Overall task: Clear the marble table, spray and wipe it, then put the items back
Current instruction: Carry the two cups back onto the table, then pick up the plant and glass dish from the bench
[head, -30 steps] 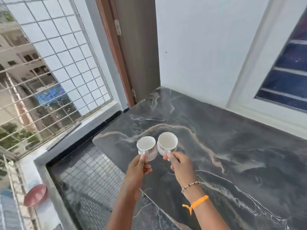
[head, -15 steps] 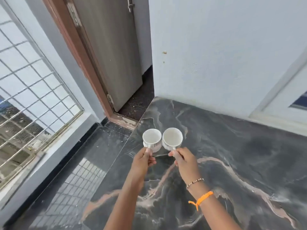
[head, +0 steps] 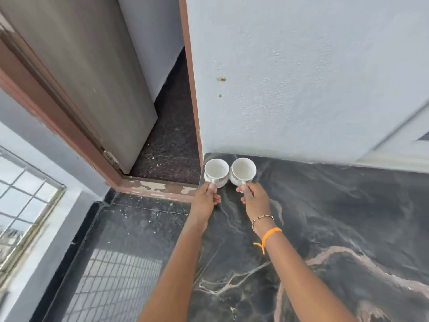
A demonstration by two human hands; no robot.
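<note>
Two empty white cups stand side by side at the far left corner of the dark marble table [head: 336, 228], close to the wall. My left hand [head: 205, 198] grips the handle of the left cup [head: 216, 172]. My right hand [head: 254, 197] pinches the handle of the right cup [head: 243, 171]. The two cups touch or nearly touch. Whether their bases rest on the marble I cannot tell.
A white wall [head: 301, 77] rises right behind the cups. To the left, a brown-framed doorway [head: 171, 135] stands open with its grey door [head: 88, 77] swung inward. A dark floor [head: 130, 240] lies below the table's left edge, and a barred window [head: 23, 198] is at far left.
Both hands have carried the cups forward from the table's middle to its far left corner by the wall. My view has swung right and closer to the doorway.
</note>
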